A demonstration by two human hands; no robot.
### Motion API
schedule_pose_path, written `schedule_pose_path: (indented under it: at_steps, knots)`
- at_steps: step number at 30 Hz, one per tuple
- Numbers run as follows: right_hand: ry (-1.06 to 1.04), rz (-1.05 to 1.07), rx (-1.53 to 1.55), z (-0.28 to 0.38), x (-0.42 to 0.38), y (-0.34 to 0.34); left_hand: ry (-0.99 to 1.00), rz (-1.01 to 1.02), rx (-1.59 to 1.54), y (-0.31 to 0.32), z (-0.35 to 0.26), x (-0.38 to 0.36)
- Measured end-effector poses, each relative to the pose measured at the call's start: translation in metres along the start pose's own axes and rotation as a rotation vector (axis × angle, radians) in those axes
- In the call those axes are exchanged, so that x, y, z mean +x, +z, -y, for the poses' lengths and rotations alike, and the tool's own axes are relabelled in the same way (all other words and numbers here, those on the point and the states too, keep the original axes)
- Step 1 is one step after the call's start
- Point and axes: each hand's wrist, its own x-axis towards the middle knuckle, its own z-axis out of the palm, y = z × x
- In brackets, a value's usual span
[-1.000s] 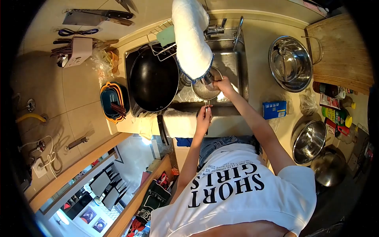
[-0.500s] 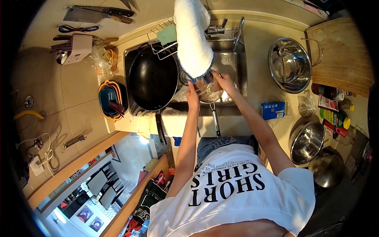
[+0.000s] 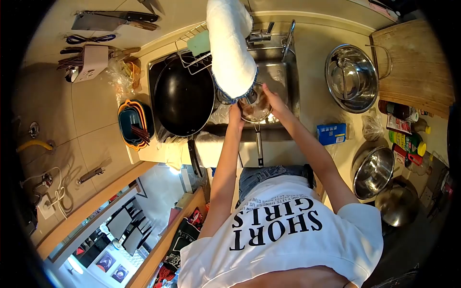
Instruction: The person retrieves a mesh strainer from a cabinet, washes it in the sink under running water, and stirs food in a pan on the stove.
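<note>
A small round metal pan (image 3: 256, 114), with its long handle (image 3: 259, 146) pointing toward my body, is in the sink (image 3: 290, 86). Its inside looks wet, and a dark patch shows in it. My left hand (image 3: 235, 115) grips the pan's left side, fingers mostly hidden. On the opposite rim, my right hand (image 3: 277, 102) is closed with the thumb up. A white cloth (image 3: 233, 53) with a blue edge hangs in front of the camera and covers the pan's far part. Left of my hands lies a large black wok (image 3: 185, 96).
Behind the wok is a wire rack (image 3: 194, 65) with a green sponge (image 3: 199, 43). The faucet (image 3: 260, 35) stands at the back. Steel bowls (image 3: 352, 79), a blue box (image 3: 331, 134) and several bottles are on the right. Nested baskets (image 3: 132, 126) with chopsticks stand left.
My right hand has shifted from reaching over the pan's inside to its right rim. The pan shows more of its inside. The whole view has moved slightly.
</note>
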Motion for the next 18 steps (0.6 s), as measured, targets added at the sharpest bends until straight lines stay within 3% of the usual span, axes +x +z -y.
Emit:
schedule_pose_path:
  at_steps: [4, 6, 10, 13, 16, 18]
  knots:
    - [0.006, 0.048, 0.123, 0.004, -0.009, 0.008, -0.012, 0.105, -0.140, 0.008, -0.010, -0.006]
    - [0.061, 0.193, 0.239, 0.003, -0.004, 0.005, -0.003, 0.166, -0.162, 0.006, -0.009, -0.004]
    - [0.068, 0.214, 0.126, 0.012, -0.009, 0.003, -0.017, 0.173, -0.122, 0.009, -0.016, -0.007]
    - [0.118, 0.210, 0.061, 0.017, -0.019, 0.002, -0.011, 0.114, 0.008, 0.017, -0.024, -0.016]
    - [-0.006, 0.107, -0.042, 0.014, -0.014, -0.006, -0.041, 0.106, 0.110, 0.013, -0.017, -0.015]
    - [0.007, 0.013, 0.170, 0.015, -0.014, -0.009, -0.092, 0.123, 0.154, 0.012, -0.010, -0.017]
